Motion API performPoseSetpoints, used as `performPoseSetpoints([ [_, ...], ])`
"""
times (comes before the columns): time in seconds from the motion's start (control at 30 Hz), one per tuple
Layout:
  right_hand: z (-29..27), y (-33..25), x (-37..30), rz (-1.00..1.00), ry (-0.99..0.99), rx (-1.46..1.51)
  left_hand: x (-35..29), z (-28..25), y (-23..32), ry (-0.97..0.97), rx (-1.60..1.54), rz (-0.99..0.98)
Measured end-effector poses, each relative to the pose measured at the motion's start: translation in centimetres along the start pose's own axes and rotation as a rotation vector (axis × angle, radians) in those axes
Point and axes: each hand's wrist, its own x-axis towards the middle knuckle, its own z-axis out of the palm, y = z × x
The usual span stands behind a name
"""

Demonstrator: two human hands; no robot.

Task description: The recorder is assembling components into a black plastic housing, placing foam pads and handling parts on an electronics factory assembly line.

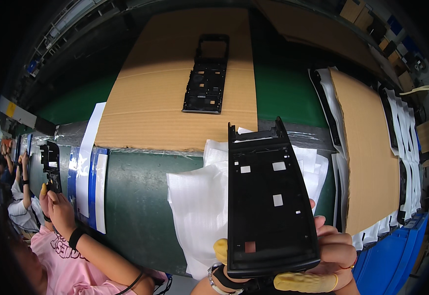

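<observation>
A long black plastic housing panel [266,221] with several square cut-outs and a bracketed far end is tilted up close in front of me. My right hand [336,248] grips its right side and near edge, fingers behind it and a yellow finger cot on the thumb. At the lower left edge, my left hand [220,250] also holds the panel; only a digit in a yellow cot shows, the rest being hidden behind the panel. White foam sheets [195,211] lie beneath it on the green bench. Farther off, a similar black panel [204,86] rests on cardboard.
The flat cardboard sheet [145,93] covers the bench's far middle. Right of me, cardboard [367,147] stands among stacked black parts and white foam, above a blue bin [391,260]. At left, a co-worker in pink [72,265] holds a black part [51,162] beside blue-and-white folders [96,191].
</observation>
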Motion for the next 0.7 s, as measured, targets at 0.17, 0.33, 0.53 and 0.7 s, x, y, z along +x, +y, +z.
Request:
performPoseSetpoints([
  [0.17, -0.2, 0.3, 0.3, -0.008, -0.022, -0.027, 0.4, -0.2, 0.3, 0.128, 0.332, -0.013],
  [0.33, -0.5, 0.4, 2.4, -0.344, -0.108, -0.109, 0.5, 0.1, 0.1, 0.070, 0.529, 0.124],
  [0.53, -6.4, -3.9, 0.9, -0.272, -0.386, -0.240, 1.6, -1.6, -1.7, -0.126, 0.290, 0.433],
  [0.7, -15.6, -4.9, 0.2, 0.081, -0.418, -0.071, -0.8, 6.3, -4.5, -0.154, 0.557, 0.704],
])
